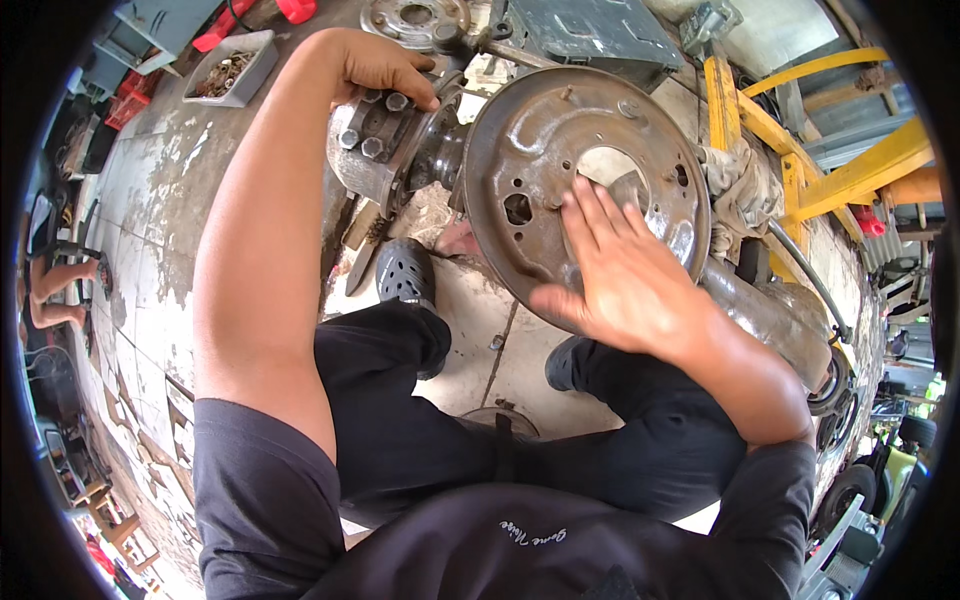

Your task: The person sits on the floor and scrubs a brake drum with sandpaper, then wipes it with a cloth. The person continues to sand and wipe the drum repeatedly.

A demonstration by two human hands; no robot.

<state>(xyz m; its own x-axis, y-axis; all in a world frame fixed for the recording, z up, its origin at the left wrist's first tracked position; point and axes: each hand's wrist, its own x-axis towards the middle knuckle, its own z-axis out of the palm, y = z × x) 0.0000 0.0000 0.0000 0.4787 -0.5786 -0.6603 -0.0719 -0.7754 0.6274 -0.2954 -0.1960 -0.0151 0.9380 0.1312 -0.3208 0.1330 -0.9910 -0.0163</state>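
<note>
A round brown metal backing plate stands tilted in front of me, with a large centre hole and several smaller holes. My right hand lies flat against its lower face, fingers stretched out beside the centre hole. To the left is a metal axle housing end with several hex bolts. Over its top rests my left hand, fingers bent and apart, one fingertip touching near the bolts; its far fingers are partly hidden. A metal tube runs out to the right from behind the plate.
Yellow steel frame stands at the right, with a grey rag near it. A grey box is behind the plate. Far left sits a tray of small parts. A flat blade-like tool lies by my shoe.
</note>
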